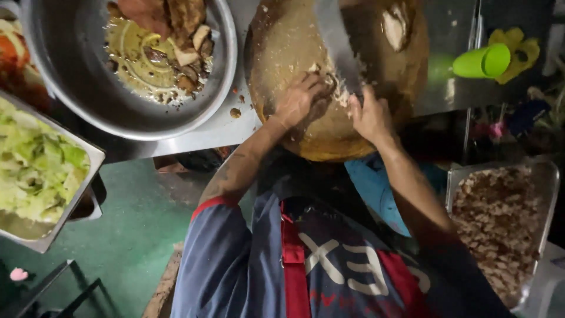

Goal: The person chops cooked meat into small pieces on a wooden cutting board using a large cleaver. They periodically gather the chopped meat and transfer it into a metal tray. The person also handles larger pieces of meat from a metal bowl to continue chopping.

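Note:
A round, worn wooden chopping block point(294, 41) lies on a steel counter in front of me. My right hand point(368, 115) grips the handle of a broad cleaver point(336, 41), whose blade points away from me across the block. My left hand point(301, 97) rests just left of the blade, fingers curled over a small heap of pale chopped food point(332, 88) at the block's near side. A pale scrap of food point(393, 26) lies at the block's far right.
A large steel bowl point(70, 70) with cooked meat pieces and sauce stands to the left. A steel tray of shredded cabbage point(35, 165) sits lower left, and a steel tray of diced meat point(500, 224) lower right. A green cup point(484, 62) lies at the far right.

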